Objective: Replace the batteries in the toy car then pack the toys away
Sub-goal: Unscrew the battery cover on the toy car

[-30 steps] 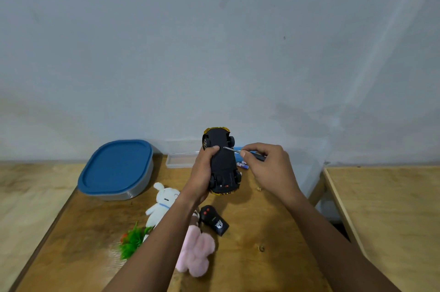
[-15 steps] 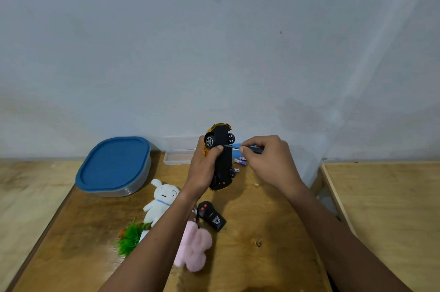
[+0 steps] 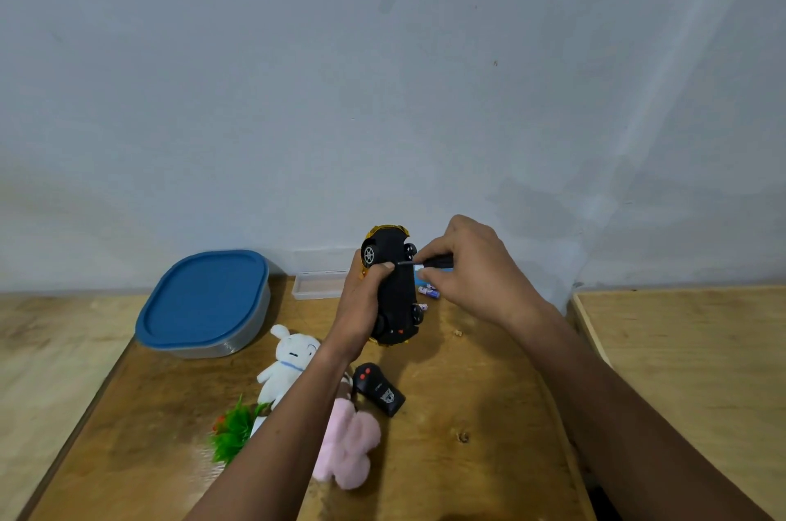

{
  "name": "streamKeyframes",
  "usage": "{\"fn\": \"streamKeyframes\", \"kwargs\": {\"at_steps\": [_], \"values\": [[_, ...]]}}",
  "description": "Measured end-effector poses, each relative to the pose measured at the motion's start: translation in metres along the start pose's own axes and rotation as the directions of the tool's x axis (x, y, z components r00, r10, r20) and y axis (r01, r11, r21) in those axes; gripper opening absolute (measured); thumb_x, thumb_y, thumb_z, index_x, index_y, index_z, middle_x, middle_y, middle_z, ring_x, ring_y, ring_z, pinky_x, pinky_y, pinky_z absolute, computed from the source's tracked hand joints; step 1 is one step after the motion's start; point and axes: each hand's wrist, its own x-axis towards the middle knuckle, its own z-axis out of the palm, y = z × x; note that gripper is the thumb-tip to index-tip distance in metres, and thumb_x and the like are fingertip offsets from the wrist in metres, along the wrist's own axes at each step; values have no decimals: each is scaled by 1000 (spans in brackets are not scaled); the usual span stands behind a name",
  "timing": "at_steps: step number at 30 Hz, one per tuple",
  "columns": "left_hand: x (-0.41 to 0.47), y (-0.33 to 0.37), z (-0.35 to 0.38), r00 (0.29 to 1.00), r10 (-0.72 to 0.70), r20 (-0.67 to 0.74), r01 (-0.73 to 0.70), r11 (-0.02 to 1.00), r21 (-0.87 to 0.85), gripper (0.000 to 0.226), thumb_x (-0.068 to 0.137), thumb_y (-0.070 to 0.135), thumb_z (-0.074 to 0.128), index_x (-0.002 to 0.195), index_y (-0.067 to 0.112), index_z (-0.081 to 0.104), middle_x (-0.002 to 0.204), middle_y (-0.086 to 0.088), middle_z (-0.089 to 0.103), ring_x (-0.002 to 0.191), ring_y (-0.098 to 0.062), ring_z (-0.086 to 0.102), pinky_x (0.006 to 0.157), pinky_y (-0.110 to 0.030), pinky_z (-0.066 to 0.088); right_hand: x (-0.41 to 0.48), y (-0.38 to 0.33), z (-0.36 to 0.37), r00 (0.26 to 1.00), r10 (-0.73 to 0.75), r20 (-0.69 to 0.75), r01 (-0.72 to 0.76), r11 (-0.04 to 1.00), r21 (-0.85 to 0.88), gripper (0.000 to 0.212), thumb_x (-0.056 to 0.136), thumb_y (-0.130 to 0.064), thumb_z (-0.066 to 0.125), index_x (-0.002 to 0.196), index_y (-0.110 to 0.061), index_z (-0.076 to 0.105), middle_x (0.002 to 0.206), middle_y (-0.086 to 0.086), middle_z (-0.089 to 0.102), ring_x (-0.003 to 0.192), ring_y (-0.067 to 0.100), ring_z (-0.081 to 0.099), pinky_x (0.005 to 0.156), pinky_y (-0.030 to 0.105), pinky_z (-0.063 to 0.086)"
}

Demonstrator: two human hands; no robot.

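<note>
A person works on a toy car [image 3: 397, 295] just below the centre of the frame, held underside-up above a wooden worktop [image 3: 468, 435]. The left hand [image 3: 359, 308] is wrapped around the car's body, while the right hand [image 3: 472, 269] pinches a small screwdriver [image 3: 425, 262] whose tip meets the black chassis by the left thumb. This looks like the screw of the battery cover being turned, though the screw itself is too small to make out. Loose batteries [image 3: 427, 290] lie on the worktop just behind the car. A blue-lidded container [image 3: 204, 299] sits closed at centre left, with a white plush [image 3: 291, 359], a pink plush [image 3: 348, 444] and a remote control [image 3: 378, 388] lower in the frame. The risks appear plain: the tip could skid off the screw toward the thumb beside it, or a freed screw could drop and roll off the worktop's edge.
</note>
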Motion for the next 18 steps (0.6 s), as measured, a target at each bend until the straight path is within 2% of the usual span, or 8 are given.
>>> {"fn": "streamKeyframes", "kwargs": {"at_steps": [3,5,7,10,14,16,18], "values": [[0,-2,1,999,-52,11,53,998,-40,39,92,32,54,127,14,56,95,-17,67,77,-31,69,63,-39,57,0,-1,-2,1000,18,-16,-18,1000,25,29,95,-43,59,118,-31,71,91,-7,52,90,10,52,77,26,41],[-1,-3,3,998,-67,21,68,996,-60,30,98,30,52,122,12,59,88,-15,68,74,-29,68,63,-37,57,0,-1,-4,999,44,-23,-44,999,2,32,102,-36,45,123,-25,67,98,0,65,97,18,59,86,34,46],[-1,-5,5,996,-89,20,91,991,-96,27,102,25,48,120,10,58,86,-15,68,71,-28,68,62,-36,56,0,0,-6,997,70,-23,-71,997,-29,34,104,-28,39,119,-19,68,101,5,73,98,23,64,87,36,49],[-1,-5,9,991,-135,17,136,981,-138,33,101,28,47,124,6,56,87,-18,67,71,-30,67,60,-36,57,0,-2,-9,996,84,-12,-85,995,-47,32,101,-26,46,126,-22,66,99,4,74,103,23,62,90,34,46],[-1,-9,11,989,-147,-2,145,981,-127,34,101,29,48,125,7,55,94,-19,66,78,-31,66,64,-37,57,-1,-3,-12,990,94,-102,-80,988,130,40,85,-28,74,125,-29,67,81,-6,66,91,16,65,90,36,53],[-1,-11,11,988,-152,-1,151,981,-121,33,100,31,49,123,8,56,95,-19,66,80,-32,66,66,-39,57,0,-1,-11,988,111,-109,-88,975,202,41,80,-23,79,119,-29,69,85,-7,64,88,13,66,89,37,55],[-2,-12,13,987,-163,-7,161,979,-128,34,99,33,50,122,8,56,93,-17,66,79,-31,66,69,-41,55,1,2,-8,993,91,-72,-76,980,183,33,82,-26,78,114,-30,70,90,-5,64,91,14,65,88,39,55]]}}
